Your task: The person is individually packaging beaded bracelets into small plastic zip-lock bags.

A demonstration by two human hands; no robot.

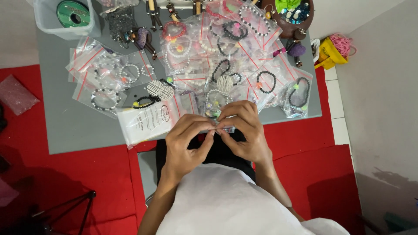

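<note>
My left hand [188, 140] and my right hand [243, 129] meet at the near edge of the grey table [61, 126], both pinching one small clear plastic bag [216, 111]. The bag holds a beaded bracelet with pale and coloured beads, seen just above my fingertips. Thumbs and forefingers press along the bag's lower edge. A stack of empty clear bags with a printed label [148, 122] lies just left of my left hand.
Many bagged bead bracelets [226, 56] with red-striped seals cover the table's middle and right. A grey tub with a green spool [72, 14] stands at the far left. A dark bowl of beads [292, 13] sits far right. Red mat [78, 182] covers the floor; a yellow bag [329, 52] lies right.
</note>
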